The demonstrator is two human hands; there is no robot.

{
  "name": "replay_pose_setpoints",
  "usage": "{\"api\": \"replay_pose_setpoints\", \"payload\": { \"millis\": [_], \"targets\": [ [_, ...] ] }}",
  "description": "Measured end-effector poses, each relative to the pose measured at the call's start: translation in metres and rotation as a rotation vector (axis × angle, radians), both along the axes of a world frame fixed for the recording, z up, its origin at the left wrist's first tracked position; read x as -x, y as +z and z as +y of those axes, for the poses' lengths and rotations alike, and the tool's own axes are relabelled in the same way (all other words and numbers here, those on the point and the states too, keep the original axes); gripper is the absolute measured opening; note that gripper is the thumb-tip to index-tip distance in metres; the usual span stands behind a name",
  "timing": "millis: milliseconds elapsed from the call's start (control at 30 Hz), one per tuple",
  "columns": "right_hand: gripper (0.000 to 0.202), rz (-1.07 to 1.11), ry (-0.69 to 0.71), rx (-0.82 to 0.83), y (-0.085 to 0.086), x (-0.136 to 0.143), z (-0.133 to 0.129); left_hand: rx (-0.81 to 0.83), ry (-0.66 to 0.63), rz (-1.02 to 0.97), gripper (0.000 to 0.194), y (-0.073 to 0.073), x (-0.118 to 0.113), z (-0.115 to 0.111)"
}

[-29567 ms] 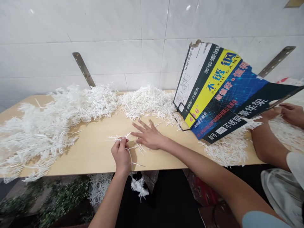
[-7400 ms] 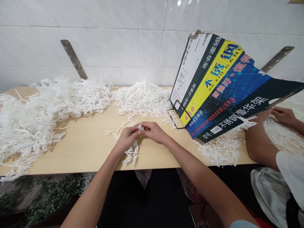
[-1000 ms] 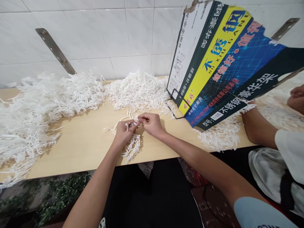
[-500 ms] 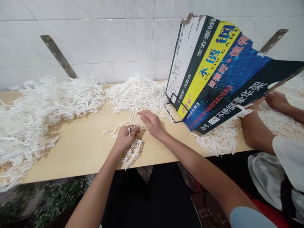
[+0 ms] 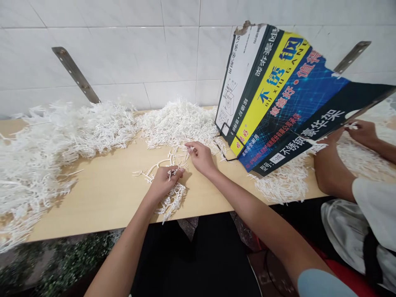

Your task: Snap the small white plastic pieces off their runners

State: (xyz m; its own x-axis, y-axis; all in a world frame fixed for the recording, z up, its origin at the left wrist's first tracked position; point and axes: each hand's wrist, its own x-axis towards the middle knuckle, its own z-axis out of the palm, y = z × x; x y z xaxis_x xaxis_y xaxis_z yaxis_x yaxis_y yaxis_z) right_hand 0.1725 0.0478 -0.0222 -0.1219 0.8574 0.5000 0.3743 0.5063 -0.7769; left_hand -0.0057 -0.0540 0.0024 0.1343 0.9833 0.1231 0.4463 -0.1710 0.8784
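Observation:
My left hand (image 5: 167,180) is closed around a small white branched plastic piece (image 5: 173,172), over the wooden board (image 5: 108,194). To its right, my right hand (image 5: 200,156) has its thumb and fingers pinched together; a tiny whitish bit shows at the fingertips, too small to name. White branched sprigs (image 5: 151,169) lie left of and behind my left hand, and more (image 5: 173,202) lie beneath it near the board's front edge. A heap of short white pieces (image 5: 179,121) sits just behind my right hand.
A large pile of white sprigs (image 5: 40,152) covers the left. A printed cardboard sheet (image 5: 278,99) stands at the right, with white pieces (image 5: 284,181) below it. Beyond are another person's hands (image 5: 361,132). Metal brackets (image 5: 76,74) are on the wall.
My right hand has moved slightly right, and its fingers have gone from loosely spread to pinched. My left hand stays nearly in place, still holding the white piece.

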Motion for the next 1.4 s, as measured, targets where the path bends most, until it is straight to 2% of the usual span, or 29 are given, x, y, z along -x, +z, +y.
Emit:
{"api": "replay_pose_setpoints", "payload": {
  "millis": [100, 233, 400, 467, 567, 633, 733, 800, 833, 867, 933, 967, 1000, 1033, 1100, 1200, 1267, 1300, 1333, 1400],
  "targets": [
    [0.036, -0.120, 0.088, -0.119, 0.007, 0.005, -0.015, -0.033, 0.000, 0.036, 0.047, -0.002, 0.000, 0.003],
    [0.024, -0.066, 0.277, -0.047, 0.009, 0.006, -0.027, -0.027, -0.015, 0.063, 0.047, -0.003, 0.001, 0.004],
    [0.016, 0.020, 0.124, 0.042, 0.008, 0.005, -0.024, -0.049, -0.016, 0.099, 0.047, -0.003, 0.002, 0.004],
    [0.022, 0.073, 0.219, 0.112, 0.009, 0.005, -0.027, -0.055, -0.015, 0.094, 0.048, -0.004, 0.002, 0.005],
    [0.024, 0.096, 0.450, 0.208, 0.014, 0.006, -0.033, -0.057, -0.040, 0.080, 0.044, -0.005, 0.002, 0.005],
    [0.018, 0.107, 0.491, 0.246, 0.017, 0.006, -0.035, -0.046, -0.052, 0.068, 0.042, -0.004, 0.002, 0.004],
    [0.022, 0.315, 0.419, 0.328, 0.023, -0.001, -0.033, 0.004, -0.021, -0.003, 0.045, -0.003, 0.002, 0.003],
    [0.026, 0.456, 0.447, 0.388, 0.031, -0.010, -0.034, 0.046, 0.042, -0.113, 0.048, -0.002, 0.001, 0.002],
    [0.027, 0.461, 0.536, 0.429, 0.036, -0.014, -0.036, 0.062, 0.078, -0.186, 0.050, -0.002, 0.001, 0.002],
    [0.029, 0.406, 0.690, 0.487, 0.041, -0.018, -0.039, 0.079, 0.107, -0.266, 0.052, -0.002, 0.001, 0.002],
    [0.036, 0.147, 1.105, 0.669, 0.048, -0.022, -0.047, 0.112, 0.128, -0.419, 0.057, -0.003, 0.002, 0.003],
    [0.041, 0.018, 1.269, 0.751, 0.051, -0.021, -0.051, 0.128, 0.119, -0.481, 0.059, -0.003, 0.003, 0.004],
    [0.044, -0.082, 1.365, 0.807, 0.052, -0.019, -0.055, 0.140, 0.106, -0.528, 0.061, -0.004, 0.003, 0.004],
    [0.044, -0.133, 1.382, 0.832, 0.052, -0.016, -0.059, 0.148, 0.097, -0.568, 0.063, -0.006, 0.004, 0.005],
    [0.042, -0.110, 1.216, 0.783, 0.049, -0.009, -0.062, 0.165, 0.098, -0.636, 0.067, -0.009, 0.004, 0.007],
    [0.040, -0.011, 0.746, 0.557, 0.041, 0.000, -0.060, 0.201, 0.114, -0.664, 0.070, -0.014, 0.004, 0.007],
    [0.034, -0.009, 0.438, 0.347, 0.035, 0.004, -0.057, 0.208, 0.126, -0.599, 0.071, -0.014, 0.003, 0.006],
    [0.029, -0.030, 0.330, 0.253, 0.032, 0.006, -0.055, 0.205, 0.137, -0.554, 0.072, -0.013, 0.002, 0.005],
    [0.026, -0.058, 0.266, 0.176, 0.029, 0.008, -0.054, 0.203, 0.149, -0.514, 0.073, -0.012, 0.001, 0.004],
    [0.018, -0.104, 0.247, 0.069, 0.023, 0.009, -0.051, 0.190, 0.170, -0.464, 0.073, -0.007, 0.000, 0.002]
  ]
}}
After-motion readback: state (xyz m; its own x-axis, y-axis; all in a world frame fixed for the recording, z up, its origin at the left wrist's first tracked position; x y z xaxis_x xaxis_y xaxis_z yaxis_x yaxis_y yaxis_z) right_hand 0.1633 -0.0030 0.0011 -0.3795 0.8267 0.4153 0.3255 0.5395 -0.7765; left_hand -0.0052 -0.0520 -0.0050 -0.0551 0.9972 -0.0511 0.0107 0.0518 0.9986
